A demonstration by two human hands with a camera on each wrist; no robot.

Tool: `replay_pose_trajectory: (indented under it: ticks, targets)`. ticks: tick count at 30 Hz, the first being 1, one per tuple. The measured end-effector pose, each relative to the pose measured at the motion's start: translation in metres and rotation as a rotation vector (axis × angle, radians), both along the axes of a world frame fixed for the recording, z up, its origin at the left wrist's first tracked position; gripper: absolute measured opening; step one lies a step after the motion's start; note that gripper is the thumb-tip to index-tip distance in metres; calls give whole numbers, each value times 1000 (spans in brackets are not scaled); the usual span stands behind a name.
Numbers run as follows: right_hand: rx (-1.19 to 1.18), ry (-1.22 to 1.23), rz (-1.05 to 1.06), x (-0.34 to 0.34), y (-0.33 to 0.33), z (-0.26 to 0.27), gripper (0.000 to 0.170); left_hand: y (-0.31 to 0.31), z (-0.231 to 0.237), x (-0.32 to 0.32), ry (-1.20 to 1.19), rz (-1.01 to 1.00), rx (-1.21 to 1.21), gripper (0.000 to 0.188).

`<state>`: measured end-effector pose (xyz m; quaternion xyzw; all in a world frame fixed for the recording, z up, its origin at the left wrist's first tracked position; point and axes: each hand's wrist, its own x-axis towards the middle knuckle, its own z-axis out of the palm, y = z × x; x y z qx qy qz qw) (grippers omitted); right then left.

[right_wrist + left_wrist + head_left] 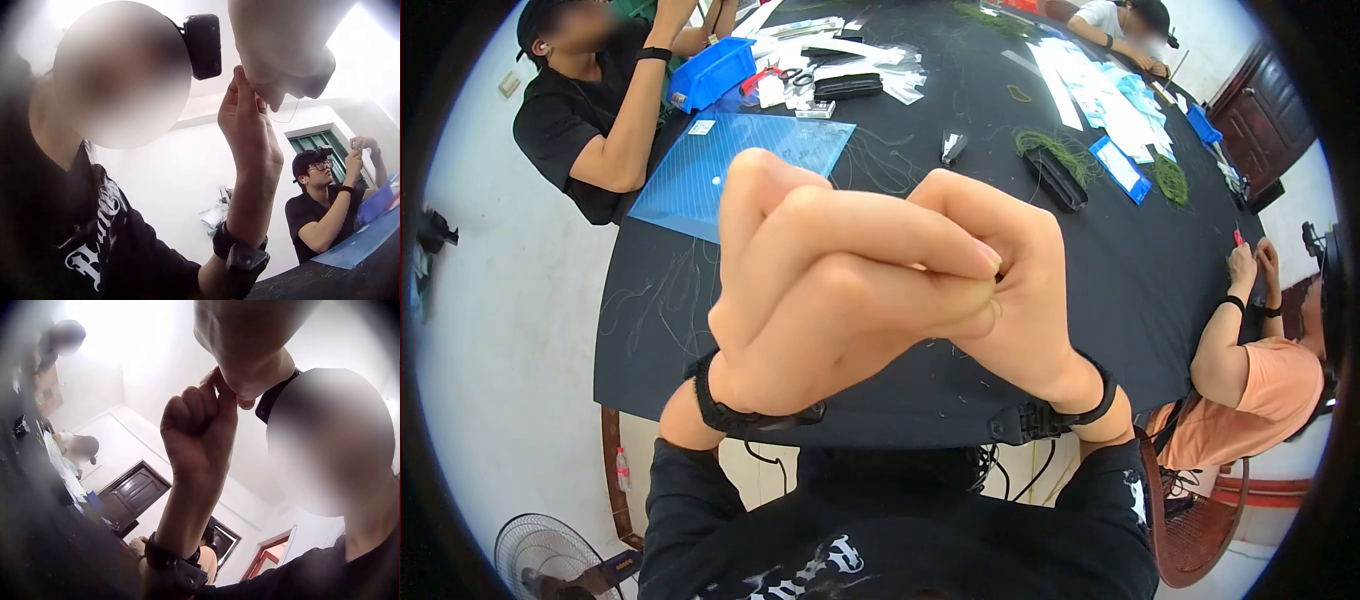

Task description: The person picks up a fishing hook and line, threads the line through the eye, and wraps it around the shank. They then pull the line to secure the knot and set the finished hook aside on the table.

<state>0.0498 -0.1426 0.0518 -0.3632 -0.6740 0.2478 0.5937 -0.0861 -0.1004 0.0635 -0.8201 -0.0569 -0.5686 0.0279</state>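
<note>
Both hands are raised close to the head camera, meeting at the fingertips. The left hand [830,265] has curled fingers, with its thumb and index tips pinched together against the right hand [1020,270]. A thin pale thread [292,117] hangs in a small loop in the right wrist view, between the fingers of the left hand [253,134] and those of the right hand [284,56]. The pinched part of the thread is hidden by the fingertips. From the left wrist, the right hand [200,425] shows curled fingers touching the left hand [250,344].
On the black table [900,400] lie a blue translucent board [740,165], a blue bin [712,75], scissors [800,76], green thread bundles [1170,180], a black case [1056,178] and white papers [1100,100]. Other people sit at the left, far right and right. A fan [550,555] stands lower left.
</note>
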Motion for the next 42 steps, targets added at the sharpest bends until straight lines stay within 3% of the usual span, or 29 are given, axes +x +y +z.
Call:
replay_pose_trajectory:
  ticks: [5, 8, 15, 19, 32, 36, 39, 42]
  targets:
    - [-298, -11, 115, 14, -4, 12, 12, 5, -1, -2, -47, -169, -200, 27]
    - [-257, -105, 56, 17, -4, 11, 13, 4, -5, 8, -167, -325, -450, 40]
    - [-242, -75, 39, 21, -3, 10, 14, -5, -3, 12, -239, -610, -975, 42]
    - [-272, -84, 18, 20, -5, 13, 14, -4, -4, 12, -263, -668, -1012, 42]
    - [-246, -106, -77, 32, 17, -4, 11, 12, 6, 1, -204, -588, -849, 26]
    - [-354, 53, 135, 34, 11, 10, 19, 24, 7, -12, -233, -598, -825, 22]
    - [-309, 90, 267, 37, 11, 12, 21, 28, 8, -18, -235, -642, -832, 21]
    - [-199, -70, 341, 51, 22, 0, 22, 25, 11, -20, -211, -637, -834, 20]
